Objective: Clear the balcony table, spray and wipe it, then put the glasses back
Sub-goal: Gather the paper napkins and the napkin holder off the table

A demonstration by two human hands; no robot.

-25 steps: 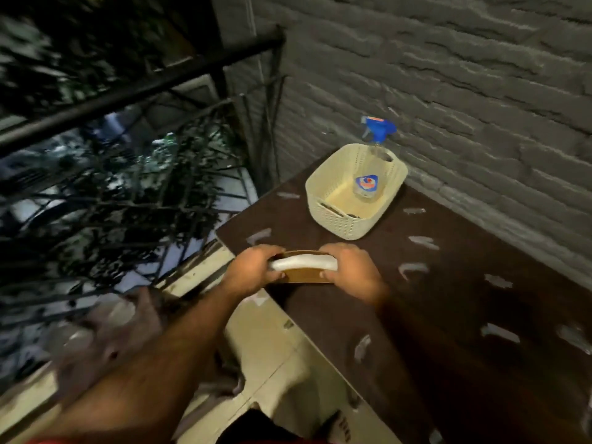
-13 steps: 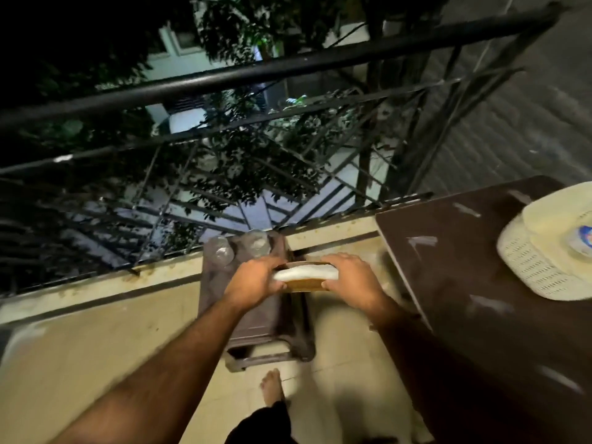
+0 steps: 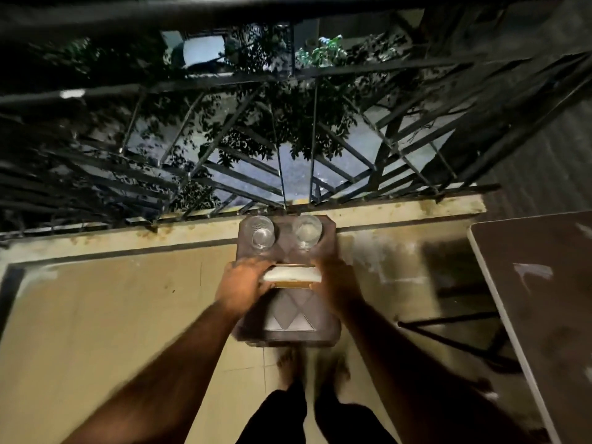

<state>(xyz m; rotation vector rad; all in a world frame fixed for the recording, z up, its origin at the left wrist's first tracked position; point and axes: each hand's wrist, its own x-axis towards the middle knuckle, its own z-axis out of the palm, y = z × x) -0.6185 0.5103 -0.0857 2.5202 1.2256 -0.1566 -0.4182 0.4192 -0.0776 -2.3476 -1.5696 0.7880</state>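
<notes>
Both hands, L & R, grip napkin holder by its ends over stool; set it flat on bare seat, well short of the 2 glasses at far edge.

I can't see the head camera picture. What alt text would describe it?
Seen from above at night, a person's left hand and right hand hold a small wooden holder with a white stack over a brown plastic stool. Two empty glasses stand at the stool's far edge beside the balcony railing; the brown table is at the right.
</notes>
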